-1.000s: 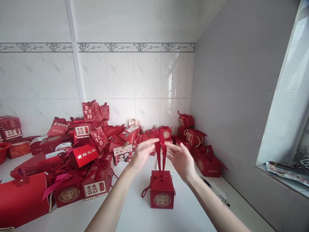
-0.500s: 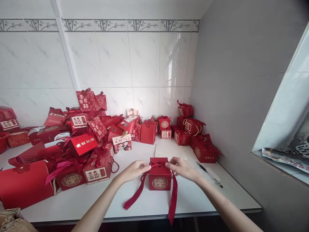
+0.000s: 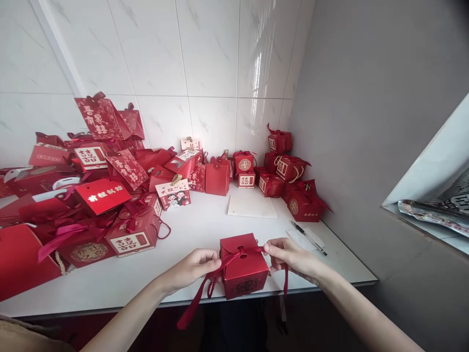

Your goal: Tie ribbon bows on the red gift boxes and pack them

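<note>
A red gift box (image 3: 245, 273) with a gold-patterned front sits at the table's near edge, slightly turned and tilted. Dark red ribbon (image 3: 193, 309) crosses its top, knotted at a round cut-out, with loose tails hanging on both sides. At the left of the box, my left hand (image 3: 201, 265) is closed, pinching the ribbon beside the top edge. My right hand (image 3: 286, 254) pinches the other ribbon end between thumb and fingers at the right corner. Twisted red cord shows below my left fingertips.
Many red boxes and bags (image 3: 106, 190) are heaped on the left of the white table (image 3: 183, 239). More boxes (image 3: 289, 171) stack in the right corner. A paper sheet (image 3: 252, 206) and a pen (image 3: 308, 237) lie behind the box. A grey wall (image 3: 351, 146) rises at right.
The view has tipped downward. The box has come closer to the table's near edge and turned slightly, and both hands now pull the ribbon outward, the right hand farther from the knot.
</note>
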Motion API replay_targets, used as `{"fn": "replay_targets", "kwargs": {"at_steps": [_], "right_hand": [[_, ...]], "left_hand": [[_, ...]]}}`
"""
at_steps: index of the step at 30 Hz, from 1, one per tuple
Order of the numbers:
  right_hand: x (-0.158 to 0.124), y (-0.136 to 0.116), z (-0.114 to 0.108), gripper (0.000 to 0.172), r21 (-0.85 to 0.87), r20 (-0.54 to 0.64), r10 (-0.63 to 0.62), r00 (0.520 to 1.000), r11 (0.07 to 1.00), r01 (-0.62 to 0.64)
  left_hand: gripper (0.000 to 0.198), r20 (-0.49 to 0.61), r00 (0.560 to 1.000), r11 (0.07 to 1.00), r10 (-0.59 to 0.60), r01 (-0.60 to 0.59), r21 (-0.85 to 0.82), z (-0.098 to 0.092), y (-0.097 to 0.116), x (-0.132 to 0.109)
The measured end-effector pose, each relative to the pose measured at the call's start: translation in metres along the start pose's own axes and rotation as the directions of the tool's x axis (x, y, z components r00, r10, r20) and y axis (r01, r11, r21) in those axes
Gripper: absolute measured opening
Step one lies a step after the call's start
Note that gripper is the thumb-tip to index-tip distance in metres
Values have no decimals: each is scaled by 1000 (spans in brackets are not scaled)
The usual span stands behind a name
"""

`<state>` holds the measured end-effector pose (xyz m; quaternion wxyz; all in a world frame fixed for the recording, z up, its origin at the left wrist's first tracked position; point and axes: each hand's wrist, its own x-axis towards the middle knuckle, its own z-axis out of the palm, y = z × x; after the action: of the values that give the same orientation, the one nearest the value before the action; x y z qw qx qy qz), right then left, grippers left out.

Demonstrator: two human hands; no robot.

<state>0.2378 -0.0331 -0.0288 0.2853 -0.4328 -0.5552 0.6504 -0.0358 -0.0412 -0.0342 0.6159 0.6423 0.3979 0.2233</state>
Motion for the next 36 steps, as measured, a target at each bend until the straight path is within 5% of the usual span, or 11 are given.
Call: {"fn": "replay_targets", "kwargs": {"at_steps": [14,24,31,36], "right_hand": [[6,27,-10,38,115,70,-56,996,992,48],[18,42,-8,43,32,80,-144,986,989,142],[-6,-1,-15,31,-24,93,-201,975,979,204],[-8,-32,12,24,-106,115,-306,945,942,318]], "left_hand": [[45,26,999,965,20,-12,-261,-3,-28,13],[53,7,993,993,114,-114,10,-1,-36,17],[43,35,998,998,-43,45,-50,-12,1,4],[38,-18,996,995,-82,81,-57,-11,41,-3]]}}
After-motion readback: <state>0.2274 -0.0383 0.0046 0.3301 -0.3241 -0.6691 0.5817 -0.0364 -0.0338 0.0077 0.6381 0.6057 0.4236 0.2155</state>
